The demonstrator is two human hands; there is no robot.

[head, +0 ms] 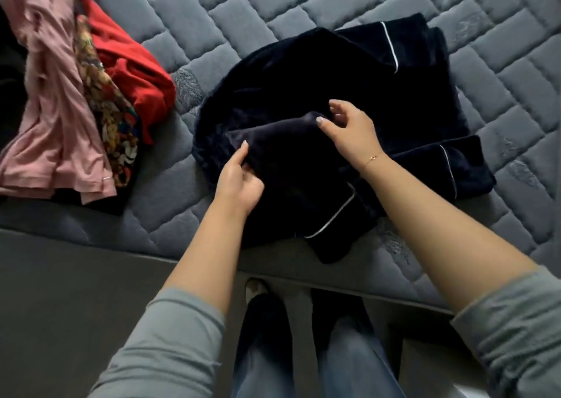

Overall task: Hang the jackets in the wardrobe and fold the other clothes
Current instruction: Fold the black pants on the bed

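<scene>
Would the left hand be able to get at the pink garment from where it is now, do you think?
Probably yes: the pink garment lies uncovered on the mattress, with bare quilting between, but the left hand grips the navy garment and must let go first.

Dark navy velvet garment w/ thin white piping (334, 93): crumpled, partly folded, flat on bed near front edge. Pile at left: pink ribbed top (51, 93), red garment (133, 66), floral-print fabric (112, 118), all unfolded.
</scene>
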